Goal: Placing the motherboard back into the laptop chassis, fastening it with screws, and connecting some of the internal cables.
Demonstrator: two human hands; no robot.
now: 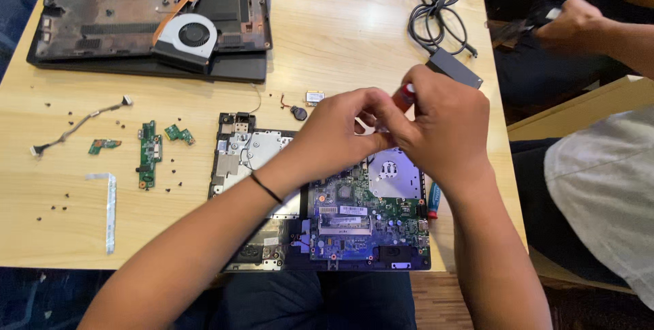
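Far left of desk (pixel 354 23): ribbon cable (pixel 109 211), wire lead (pixel 75 126), green boards (pixel 150 153), loose screws (pixel 170 166); behind them an upturned laptop base (pixel 122 10) with fan (pixel 193 34). Centre: opened chassis with blue motherboard (pixel 361 224) at the near edge; left hand (pixel 334 132) above it, fingers pinched together against the right hand (pixel 443 132), what they grip hidden. Right hand's fingers closed around a red-handled screwdriver (pixel 407 93); second screwdriver (pixel 433 200) beside the chassis; power adapter (pixel 453 68) behind; another person's hand (pixel 572 23) far right.
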